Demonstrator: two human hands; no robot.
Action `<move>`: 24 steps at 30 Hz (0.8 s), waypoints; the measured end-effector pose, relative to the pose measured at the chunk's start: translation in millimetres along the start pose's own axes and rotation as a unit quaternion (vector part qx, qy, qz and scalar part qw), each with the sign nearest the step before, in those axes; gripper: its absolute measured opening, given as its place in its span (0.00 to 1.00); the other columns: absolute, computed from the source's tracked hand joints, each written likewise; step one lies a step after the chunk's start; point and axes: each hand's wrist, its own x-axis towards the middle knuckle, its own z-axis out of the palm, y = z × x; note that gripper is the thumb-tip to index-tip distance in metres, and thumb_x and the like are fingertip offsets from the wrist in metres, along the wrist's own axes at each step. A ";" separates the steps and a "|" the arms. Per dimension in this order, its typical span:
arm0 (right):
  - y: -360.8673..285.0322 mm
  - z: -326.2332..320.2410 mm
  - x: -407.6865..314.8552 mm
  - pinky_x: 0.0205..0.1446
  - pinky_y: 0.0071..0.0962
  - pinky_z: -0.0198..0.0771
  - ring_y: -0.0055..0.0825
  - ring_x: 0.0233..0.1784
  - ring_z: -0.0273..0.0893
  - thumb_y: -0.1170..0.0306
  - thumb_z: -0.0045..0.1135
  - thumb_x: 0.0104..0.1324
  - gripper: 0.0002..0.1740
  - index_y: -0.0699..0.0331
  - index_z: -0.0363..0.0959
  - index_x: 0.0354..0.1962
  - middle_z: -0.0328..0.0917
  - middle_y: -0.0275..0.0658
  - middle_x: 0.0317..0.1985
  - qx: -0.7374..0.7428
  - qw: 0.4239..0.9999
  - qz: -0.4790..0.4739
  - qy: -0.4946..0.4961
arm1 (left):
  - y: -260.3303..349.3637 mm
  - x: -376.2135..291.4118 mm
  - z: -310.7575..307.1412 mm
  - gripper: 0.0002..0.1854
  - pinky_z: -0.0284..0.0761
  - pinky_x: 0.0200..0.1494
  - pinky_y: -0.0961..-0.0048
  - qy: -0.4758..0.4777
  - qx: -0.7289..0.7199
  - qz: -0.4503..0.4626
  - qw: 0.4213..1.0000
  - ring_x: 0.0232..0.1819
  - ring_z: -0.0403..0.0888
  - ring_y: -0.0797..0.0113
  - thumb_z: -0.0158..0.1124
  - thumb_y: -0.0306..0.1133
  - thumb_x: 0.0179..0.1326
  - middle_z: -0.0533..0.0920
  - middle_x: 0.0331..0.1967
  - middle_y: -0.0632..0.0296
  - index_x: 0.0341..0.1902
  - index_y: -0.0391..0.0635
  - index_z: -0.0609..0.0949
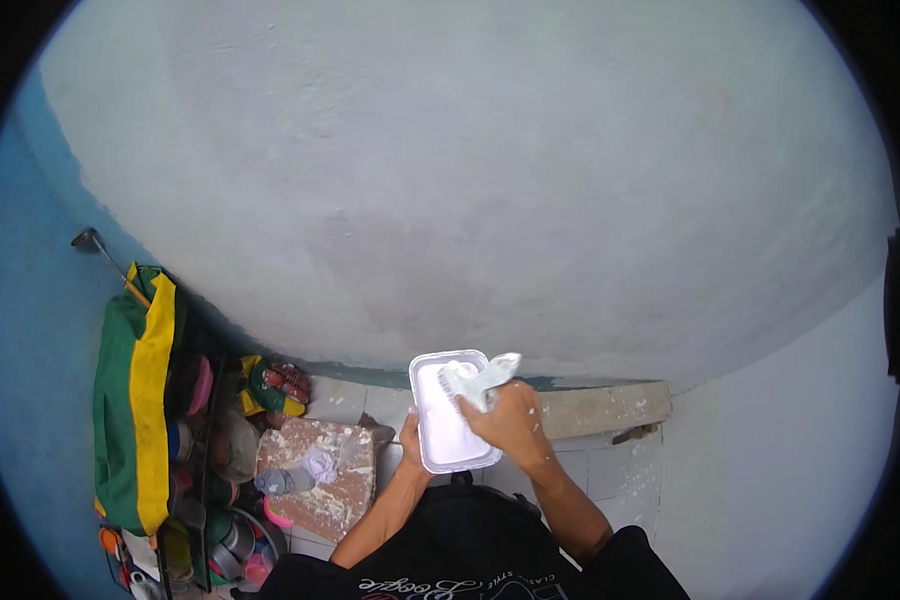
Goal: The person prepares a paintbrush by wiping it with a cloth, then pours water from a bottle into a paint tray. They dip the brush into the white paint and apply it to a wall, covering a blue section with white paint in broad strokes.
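Note:
A rectangular plastic tub (450,439) of white paint is held before my body, my left hand (411,441) gripping its left side. My right hand (506,424) grips a paint-covered brush (487,379). The bristles are over the upper part of the tub; whether they touch the paint, I cannot tell. White specks dot my right hand and wrist. In front of me rises a wall (450,187) with uneven pale paint, greyer patches low down and a dark green strip along its foot.
Left stands a dish rack (206,480) of pots and plastic ware under a green and yellow cloth (154,390), a ladle (109,259) sticking out. A paint-spattered stool (322,446) bears a plastic bottle (285,481) and crumpled wrap (319,465). A plank (607,409) lies along the wall foot.

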 end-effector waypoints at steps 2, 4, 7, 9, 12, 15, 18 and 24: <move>2.6 -13.0 3.4 0.40 0.50 0.78 0.57 0.30 0.83 0.53 0.69 0.57 0.23 0.68 0.83 0.26 0.83 0.55 0.25 -0.018 1.000 0.023 -0.005 | 2.1 -1.7 -2.4 0.46 0.75 0.68 0.51 -0.053 -0.032 -0.001 0.998 0.63 0.79 0.50 0.51 0.69 0.68 0.78 0.64 0.49 0.74 0.41 0.69; -0.1 -18.5 7.0 0.41 0.49 0.78 0.56 0.32 0.84 0.55 0.69 0.57 0.21 0.68 0.84 0.30 0.84 0.55 0.27 -0.027 0.999 0.043 -0.015 | 6.2 -5.4 5.2 0.45 0.76 0.67 0.52 -0.070 -0.044 -0.008 0.997 0.63 0.79 0.50 0.49 0.70 0.69 0.79 0.64 0.50 0.74 0.42 0.69; 6.5 -11.0 9.0 0.43 0.48 0.78 0.55 0.35 0.84 0.57 0.69 0.58 0.20 0.68 0.83 0.36 0.85 0.53 0.30 0.006 1.000 0.023 0.010 | 8.2 -7.5 23.7 0.41 0.76 0.66 0.53 -0.048 -0.039 -0.019 0.998 0.62 0.80 0.52 0.46 0.66 0.73 0.79 0.63 0.51 0.73 0.42 0.70; 8.9 -5.2 10.3 0.45 0.47 0.78 0.54 0.38 0.85 0.58 0.69 0.59 0.20 0.68 0.82 0.39 0.85 0.53 0.32 0.033 0.999 -0.002 0.009 | 4.3 -6.2 29.8 0.36 0.77 0.66 0.53 -0.038 -0.042 -0.021 0.998 0.62 0.80 0.53 0.44 0.61 0.77 0.80 0.62 0.52 0.73 0.42 0.71; 4.5 0.5 10.6 0.46 0.47 0.78 0.53 0.40 0.85 0.59 0.69 0.60 0.20 0.68 0.82 0.39 0.85 0.53 0.34 0.067 0.996 -0.057 -0.023 | 2.3 -8.4 25.9 0.33 0.76 0.67 0.52 -0.097 -0.103 -0.050 0.989 0.63 0.80 0.53 0.42 0.56 0.79 0.79 0.63 0.52 0.74 0.43 0.70; 4.8 1.9 0.4 0.47 0.46 0.78 0.53 0.41 0.85 0.59 0.70 0.59 0.20 0.69 0.82 0.39 0.86 0.53 0.35 0.068 0.992 -0.051 -0.088 | 3.2 -9.4 26.8 0.33 0.74 0.69 0.52 -0.126 -0.147 -0.045 0.980 0.64 0.79 0.52 0.42 0.55 0.78 0.78 0.65 0.51 0.74 0.43 0.69; 6.9 -5.5 -17.5 0.46 0.46 0.78 0.54 0.41 0.85 0.59 0.71 0.58 0.21 0.69 0.82 0.39 0.85 0.53 0.35 0.054 0.991 -0.065 -0.107 | 9.7 -10.5 40.4 0.33 0.74 0.69 0.52 -0.067 -0.095 -0.026 0.993 0.64 0.79 0.52 0.42 0.55 0.78 0.78 0.65 0.50 0.75 0.44 0.69; 8.1 -30.6 -14.8 0.42 0.46 0.79 0.54 0.35 0.84 0.59 0.71 0.58 0.19 0.66 0.83 0.38 0.85 0.52 0.31 0.093 0.994 -0.051 0.012 | 10.9 -7.6 25.4 0.36 0.77 0.66 0.52 -0.008 -0.093 -0.010 0.996 0.62 0.81 0.51 0.44 0.60 0.76 0.79 0.64 0.51 0.73 0.44 0.70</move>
